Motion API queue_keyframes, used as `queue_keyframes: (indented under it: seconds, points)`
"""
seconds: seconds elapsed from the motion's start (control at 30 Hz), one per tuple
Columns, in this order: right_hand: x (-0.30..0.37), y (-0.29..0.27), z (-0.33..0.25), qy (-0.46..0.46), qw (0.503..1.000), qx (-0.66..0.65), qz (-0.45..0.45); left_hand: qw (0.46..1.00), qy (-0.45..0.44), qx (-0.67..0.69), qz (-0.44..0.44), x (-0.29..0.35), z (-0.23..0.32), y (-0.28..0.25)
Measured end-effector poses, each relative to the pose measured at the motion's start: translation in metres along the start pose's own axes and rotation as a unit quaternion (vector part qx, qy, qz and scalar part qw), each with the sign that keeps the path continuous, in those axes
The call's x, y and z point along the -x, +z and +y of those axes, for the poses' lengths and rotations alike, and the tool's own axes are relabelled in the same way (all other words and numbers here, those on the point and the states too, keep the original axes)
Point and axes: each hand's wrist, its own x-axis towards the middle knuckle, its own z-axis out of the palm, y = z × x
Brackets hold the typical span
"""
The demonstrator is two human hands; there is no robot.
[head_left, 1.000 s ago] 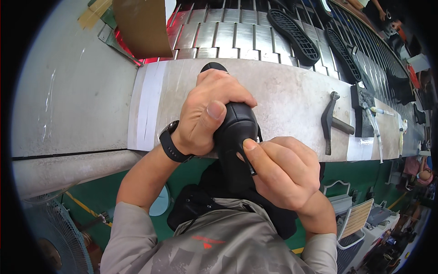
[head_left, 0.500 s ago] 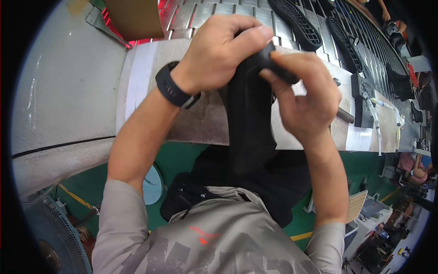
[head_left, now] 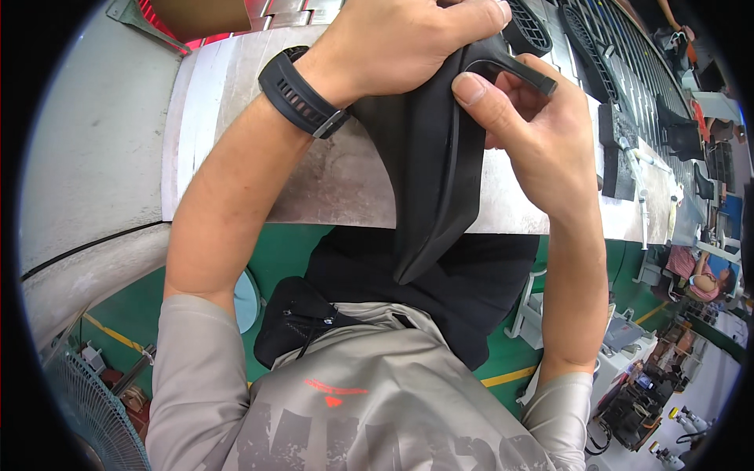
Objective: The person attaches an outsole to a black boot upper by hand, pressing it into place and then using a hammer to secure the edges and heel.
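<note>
A black pointed-toe heeled shoe [head_left: 432, 173] hangs between my hands with its toe down toward my lap. Its slim heel [head_left: 538, 78] sticks out to the upper right. My left hand [head_left: 404, 47], with a black watch [head_left: 298, 90] on the wrist, is closed round the upper end of the shoe; some of its fingers are hidden behind it. On the other side, my right hand [head_left: 542, 129] presses its thumb on the sole's edge just below the heel. Its other fingers curl behind the heel and are partly hidden.
A worn pale bench edge [head_left: 330, 192] runs below the shoe. Beyond it, black shoe soles [head_left: 589, 59] lie on a metal slatted conveyor. A black block [head_left: 618, 153] and a white tube-like tool [head_left: 640, 177] sit at the right. A fan [head_left: 98, 408] stands at lower left.
My view has shifted, so the bench sits higher in it. The shoe has turned, bringing its sole edge and slim heel into sight. My right thumb has moved onto the sole's edge.
</note>
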Motion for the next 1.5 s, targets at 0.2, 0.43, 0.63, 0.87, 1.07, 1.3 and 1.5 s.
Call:
queue_keyframes:
  seconds: [0.2,0.43,0.63,0.87,1.07,1.3,1.5]
  points:
    - [0.015,0.005,-0.005,0.044,0.999,0.029,-0.008,0.998,0.06,0.003,0.008,0.001,-0.008,0.0]
    - [0.028,0.008,0.0,0.027,0.999,0.038,-0.001,0.996,0.088,0.027,0.021,0.002,-0.006,0.003]
    - [0.039,0.014,-0.003,0.055,0.998,0.021,-0.001,0.991,0.124,-0.044,0.002,-0.005,-0.021,0.002]
    - [0.055,0.027,-0.002,0.031,0.995,0.042,0.084,0.957,0.251,-0.144,0.011,-0.01,-0.029,0.003]
    - [0.074,0.032,-0.006,0.016,0.996,0.036,0.08,0.966,0.215,-0.144,0.018,-0.005,-0.024,0.001]
    - [0.044,0.033,0.001,0.07,0.992,-0.024,0.101,0.999,0.03,-0.004,-0.037,0.004,0.006,-0.004]
    - [0.029,0.019,-0.001,-0.035,0.997,-0.011,0.071,0.998,0.023,-0.03,0.054,0.031,0.003,-0.046]
